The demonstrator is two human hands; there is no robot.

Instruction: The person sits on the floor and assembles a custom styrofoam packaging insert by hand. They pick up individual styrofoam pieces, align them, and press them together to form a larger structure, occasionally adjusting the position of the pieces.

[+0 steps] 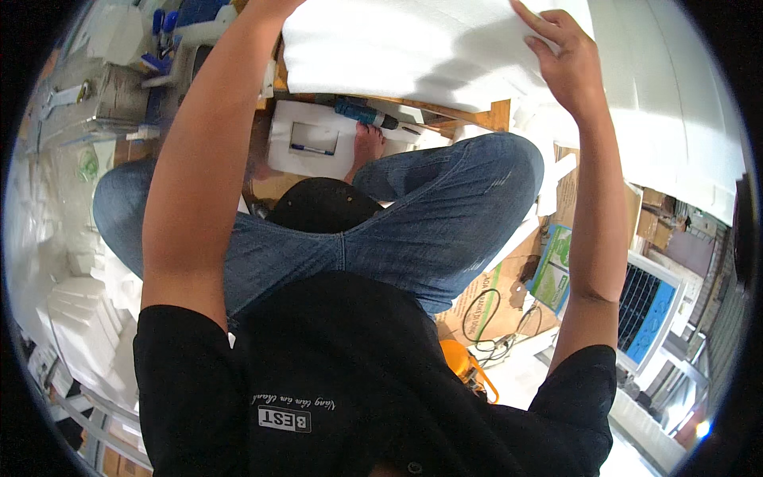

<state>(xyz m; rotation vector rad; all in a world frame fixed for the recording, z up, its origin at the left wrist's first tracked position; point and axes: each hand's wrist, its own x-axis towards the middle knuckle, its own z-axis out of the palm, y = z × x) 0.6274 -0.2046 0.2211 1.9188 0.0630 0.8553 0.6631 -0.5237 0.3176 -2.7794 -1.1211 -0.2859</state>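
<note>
1 white sheet (pixel 373 48) on wood-edged surface (pixel 499 117), top ctr | R hand (pixel 568 60) over it, grip part-spread, nil seen held | L hand off-frame, can't tell grip | drill (pixel 359 113) nr foot (pixel 367 147) | cardbd (pixel 509 290) R

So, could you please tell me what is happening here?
A seated person has the right hand at the right side of a large white sheet; whether it touches is unclear. The left hand is past the picture's upper edge. Near a bare foot lie a power drill and, inside a hollowed white block, a pen.
</note>
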